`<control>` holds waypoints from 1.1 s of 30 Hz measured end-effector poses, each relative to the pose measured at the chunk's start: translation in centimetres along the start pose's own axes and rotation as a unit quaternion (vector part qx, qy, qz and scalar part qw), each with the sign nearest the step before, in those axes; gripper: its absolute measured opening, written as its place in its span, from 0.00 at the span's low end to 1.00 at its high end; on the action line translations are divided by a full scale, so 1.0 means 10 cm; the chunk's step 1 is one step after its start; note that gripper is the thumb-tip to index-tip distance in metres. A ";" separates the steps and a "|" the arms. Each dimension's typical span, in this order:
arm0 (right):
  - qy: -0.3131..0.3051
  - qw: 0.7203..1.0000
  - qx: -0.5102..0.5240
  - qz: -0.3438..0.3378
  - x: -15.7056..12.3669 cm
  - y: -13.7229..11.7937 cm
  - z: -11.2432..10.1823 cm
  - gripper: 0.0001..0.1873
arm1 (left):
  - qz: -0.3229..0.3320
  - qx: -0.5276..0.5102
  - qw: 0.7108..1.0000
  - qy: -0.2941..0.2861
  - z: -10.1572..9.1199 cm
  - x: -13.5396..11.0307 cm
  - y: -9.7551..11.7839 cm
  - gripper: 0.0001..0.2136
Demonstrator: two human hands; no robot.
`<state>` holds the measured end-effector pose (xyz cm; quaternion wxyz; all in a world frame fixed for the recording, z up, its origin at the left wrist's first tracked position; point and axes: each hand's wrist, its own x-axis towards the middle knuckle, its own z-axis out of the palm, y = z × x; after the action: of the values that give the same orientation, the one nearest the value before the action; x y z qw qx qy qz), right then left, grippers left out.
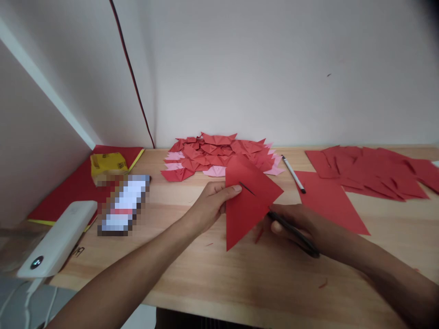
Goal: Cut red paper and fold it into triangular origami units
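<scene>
Nearest to the camera, the right hand (302, 224) is closed around black scissors (295, 234), whose blades go under the lower edge of the folded red paper (250, 201). The left hand (211, 205) pinches this red paper at its left side, thumb on top, and holds it tilted just above the tabletop (240, 283), between both hands. A short dark line shows on the paper close to the thumb; I cannot tell if it is a cut or a blade tip. I judge that the thumb sits near this line, so a longer cut could reach the finger. The pinch at only one side could also let the paper turn, which would make the cut crooked. Small red scraps (323, 284) lie near the right hand. To the left of the left hand are a white device (58, 237) and a blurred object (121, 205). Behind them is a yellow packet (109, 165) on a large red sheet (75, 187). It is the only thing like a container, and its content is not visible. Just beyond the right hand lie a pen (293, 174) and loose red sheets (370, 173). Beyond the left hand, a pile of folded pieces (219, 153) rests against the wall (274, 68).
</scene>
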<state>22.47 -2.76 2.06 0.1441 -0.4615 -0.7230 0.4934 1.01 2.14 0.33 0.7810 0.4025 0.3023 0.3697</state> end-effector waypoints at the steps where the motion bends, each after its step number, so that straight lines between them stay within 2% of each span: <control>1: 0.001 1.000 -0.002 0.001 0.00 0.00 0.00 0.22 | 0.000 -0.003 1.000 0.000 0.00 0.00 0.00 0.10; 11: -0.014 1.000 0.005 0.002 -0.06 -0.06 -0.02 0.21 | -0.002 -0.011 1.000 -0.007 0.03 -0.01 0.03 0.09; 18: -0.026 0.998 0.050 -0.036 -0.07 -0.11 -0.02 0.17 | -0.016 0.001 1.000 0.001 0.06 -0.04 0.02 0.11; 25: 0.001 0.999 0.050 0.017 -0.04 -0.12 0.01 0.15 | -0.032 0.014 0.999 -0.021 0.05 -0.04 -0.03 0.11; 33: 0.011 0.998 0.057 -0.009 -0.01 -0.01 0.06 0.16 | -0.044 0.021 0.998 -0.028 0.06 -0.05 -0.03 0.13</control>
<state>22.04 -3.25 1.92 0.1825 -0.4515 -0.6958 0.5279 1.28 1.37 0.42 0.7959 0.4152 0.3058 0.3174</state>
